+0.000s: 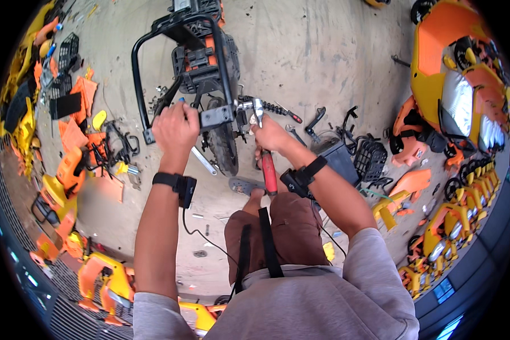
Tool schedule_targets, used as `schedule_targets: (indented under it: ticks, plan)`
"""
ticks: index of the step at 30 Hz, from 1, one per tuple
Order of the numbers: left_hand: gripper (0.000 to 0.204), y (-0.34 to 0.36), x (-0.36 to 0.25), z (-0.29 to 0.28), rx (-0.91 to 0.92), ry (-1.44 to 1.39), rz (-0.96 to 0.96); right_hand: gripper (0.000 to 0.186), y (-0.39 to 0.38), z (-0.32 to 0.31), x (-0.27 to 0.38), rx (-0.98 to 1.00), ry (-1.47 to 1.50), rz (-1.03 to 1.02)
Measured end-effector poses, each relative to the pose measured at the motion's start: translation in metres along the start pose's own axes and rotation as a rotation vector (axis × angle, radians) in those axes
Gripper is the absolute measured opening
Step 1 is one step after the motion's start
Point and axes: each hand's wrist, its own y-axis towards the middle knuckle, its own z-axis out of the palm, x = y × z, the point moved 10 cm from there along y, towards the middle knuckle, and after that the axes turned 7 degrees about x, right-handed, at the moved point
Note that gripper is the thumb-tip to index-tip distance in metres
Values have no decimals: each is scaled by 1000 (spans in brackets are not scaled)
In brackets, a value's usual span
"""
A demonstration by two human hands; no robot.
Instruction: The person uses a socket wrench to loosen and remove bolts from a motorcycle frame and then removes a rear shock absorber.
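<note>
My left hand (176, 127) is closed around the lower bar of a black tubular metal frame (136, 73), part of a partly stripped two-wheeler (201, 65). My right hand (271, 136) is wrapped around a ratchet wrench. The chrome head of this ratchet wrench (258, 106) sits beside the frame's right end, and its red grip (270, 175) points back toward my legs. Between my hands is the black tyre (221, 141). A silver wrench (204, 161) shows just right of my left wrist. The fastener at the ratchet's head is too small to make out.
A red-handled screwdriver (294, 117) lies beyond my right hand. A dark box (339, 158) and a black crate (371, 160) stand to the right. Orange and yellow body panels (85, 93) litter the left; a yellow-orange vehicle shell (436, 62) stands far right.
</note>
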Motion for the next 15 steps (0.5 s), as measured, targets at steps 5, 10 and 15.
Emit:
schedule_targets:
  ticks: [5, 10, 15]
  plan:
    - [16, -2, 2, -6, -200, -76, 10, 20, -15, 5, 8, 22, 113, 177]
    - [21, -40, 12, -50, -585, -470, 201, 20, -24, 25, -3, 3, 462, 29]
    - [25, -249, 100, 26, -849, -1381, -337, 18, -3, 24, -18, 0, 337, -117]
